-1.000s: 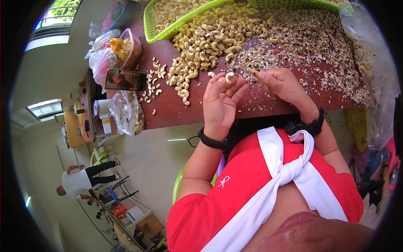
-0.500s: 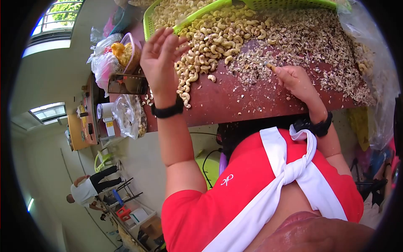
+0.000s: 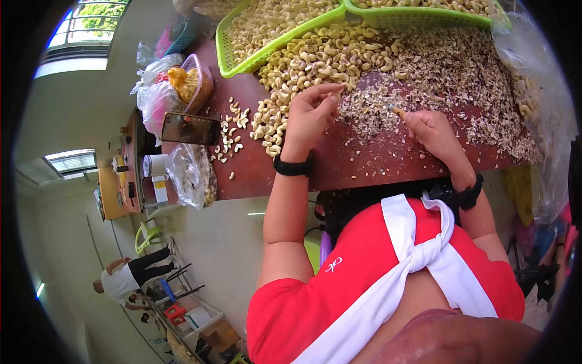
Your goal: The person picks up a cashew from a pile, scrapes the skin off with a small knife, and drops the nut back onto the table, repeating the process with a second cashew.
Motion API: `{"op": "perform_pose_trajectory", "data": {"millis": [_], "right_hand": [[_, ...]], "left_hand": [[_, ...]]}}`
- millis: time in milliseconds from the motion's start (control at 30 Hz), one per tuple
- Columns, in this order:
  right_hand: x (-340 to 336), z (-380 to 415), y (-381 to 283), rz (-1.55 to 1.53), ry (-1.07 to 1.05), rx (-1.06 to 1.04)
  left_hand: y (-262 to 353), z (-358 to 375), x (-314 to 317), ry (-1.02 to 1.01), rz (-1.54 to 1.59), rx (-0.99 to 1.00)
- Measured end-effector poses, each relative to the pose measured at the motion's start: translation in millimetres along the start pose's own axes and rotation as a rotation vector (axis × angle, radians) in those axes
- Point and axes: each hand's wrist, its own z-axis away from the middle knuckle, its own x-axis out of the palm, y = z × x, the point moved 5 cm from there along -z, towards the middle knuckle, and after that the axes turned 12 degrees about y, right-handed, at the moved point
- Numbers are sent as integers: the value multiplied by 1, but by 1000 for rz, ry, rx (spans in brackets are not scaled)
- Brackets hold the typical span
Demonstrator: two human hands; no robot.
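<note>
My right hand (image 3: 430, 130) is wrapped round the wooden handle of a small knife (image 3: 398, 111), whose short blade points at the heap of skin flakes (image 3: 370, 112). My left hand (image 3: 310, 118) is raised at the near edge of a loose pile of cashews (image 3: 315, 60), thumb and forefinger drawn together. Whatever lies between those fingertips is too small to make out. Brownish skin still shows on some cashews in the pile. Behind it, a green basket (image 3: 225, 51) holds paler cashews.
A second green basket (image 3: 418, 18) stands at the back. Left are several pale cashews (image 3: 233, 124), a phone (image 3: 190, 129), a pink basket (image 3: 203, 85) and a plastic bag (image 3: 185, 173). Clear plastic (image 3: 539, 91) hangs at the right. Another person (image 3: 124, 276) stands far off.
My left hand has come down and right from beside the green basket to the pile's edge, its spread fingers now pinched. My right hand keeps the knife, nearly in place. The view has shifted slightly.
</note>
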Motion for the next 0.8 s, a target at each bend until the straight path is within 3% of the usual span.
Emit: {"op": "perform_pose_trajectory", "data": {"millis": [33,167,500,800], "right_hand": [[0,-1,-1,0,-1,-6],[6,-1,-8,30,-37,27],[11,1,-16,56,-79,103],[15,-6,-30,69,-100,-26]], "left_hand": [[-3,5,-2,-26,347,-234],[-2,14,-13,-51,742,-337],[-3,26,-19,46,929,-467],[-14,41,-18,34,853,-459]]}}
